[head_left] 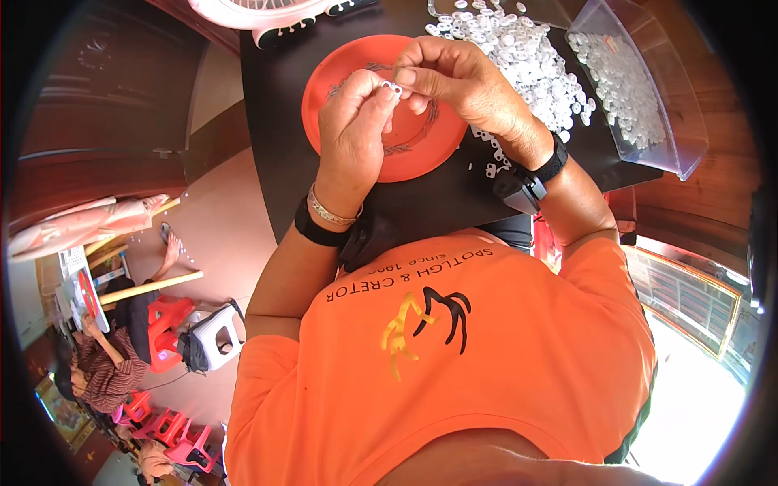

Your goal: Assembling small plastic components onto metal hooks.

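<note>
My left hand [352, 130] and my right hand [458, 81] meet above an orange plate [332, 85] on a black table [275, 105]. Both pinch a small white plastic piece [391, 86] between their fingertips. The left wrist wears a metal bracelet and a black band; the right wrist wears a black watch. A heap of small white plastic pieces [531, 53] lies on the table just right of my right hand.
A clear plastic tray [648, 89] holding more white pieces stands at the table's right edge. A pink-white fan base [267, 16] sits at the far left corner. Below left, a seated person [105, 364] works among red stools and a grey-white stool [215, 336].
</note>
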### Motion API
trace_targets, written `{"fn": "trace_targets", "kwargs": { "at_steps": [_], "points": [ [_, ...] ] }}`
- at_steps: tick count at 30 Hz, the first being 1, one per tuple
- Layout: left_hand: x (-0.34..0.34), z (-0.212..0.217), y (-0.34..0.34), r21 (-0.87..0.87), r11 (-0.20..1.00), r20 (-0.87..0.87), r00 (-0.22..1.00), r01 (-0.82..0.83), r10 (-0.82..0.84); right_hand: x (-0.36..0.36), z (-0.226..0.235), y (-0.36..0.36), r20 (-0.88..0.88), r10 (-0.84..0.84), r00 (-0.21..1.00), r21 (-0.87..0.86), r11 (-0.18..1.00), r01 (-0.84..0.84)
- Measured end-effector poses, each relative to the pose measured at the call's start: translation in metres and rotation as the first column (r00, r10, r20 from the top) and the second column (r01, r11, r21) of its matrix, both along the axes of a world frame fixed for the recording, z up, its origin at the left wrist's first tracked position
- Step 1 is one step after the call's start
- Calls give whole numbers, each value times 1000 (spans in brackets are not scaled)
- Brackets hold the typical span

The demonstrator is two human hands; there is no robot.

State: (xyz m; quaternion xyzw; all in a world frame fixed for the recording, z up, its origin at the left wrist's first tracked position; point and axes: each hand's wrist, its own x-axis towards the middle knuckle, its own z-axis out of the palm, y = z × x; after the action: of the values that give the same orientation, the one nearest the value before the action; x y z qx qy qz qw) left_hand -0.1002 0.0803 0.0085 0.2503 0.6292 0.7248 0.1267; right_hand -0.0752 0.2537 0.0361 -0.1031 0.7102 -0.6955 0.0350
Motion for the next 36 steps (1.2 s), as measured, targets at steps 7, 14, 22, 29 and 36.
{"fn": "trace_targets", "kwargs": {
  "at_steps": [7, 14, 22, 29, 36],
  "points": [
    [0, -4, -1, -27, 1000, -22, 1000, 4, -5, 0, -1, 4, -72, -9, 997, 31, 999, 12],
    [3, -7, 0, -70, 998, -28, 1000, -4, 2, 5, 0, 2, -58, 17, 998, 134, 991, -9],
    [8, -1, 2, -237, 966, -220, 974, -109, 56, 7, -7, 1, -192, -13, 981, 289, 955, 69],
    [10, -2, 7, -113, 991, -83, 995, -66, 57, 10, -5, -3, -65, -47, 997, 67, 996, 52],
    [5, -5, 3, -96, 995, -31, 999, -33, 30, 8, -12, -1, -158, -88, 983, 181, 977, 117]
  ]
}}
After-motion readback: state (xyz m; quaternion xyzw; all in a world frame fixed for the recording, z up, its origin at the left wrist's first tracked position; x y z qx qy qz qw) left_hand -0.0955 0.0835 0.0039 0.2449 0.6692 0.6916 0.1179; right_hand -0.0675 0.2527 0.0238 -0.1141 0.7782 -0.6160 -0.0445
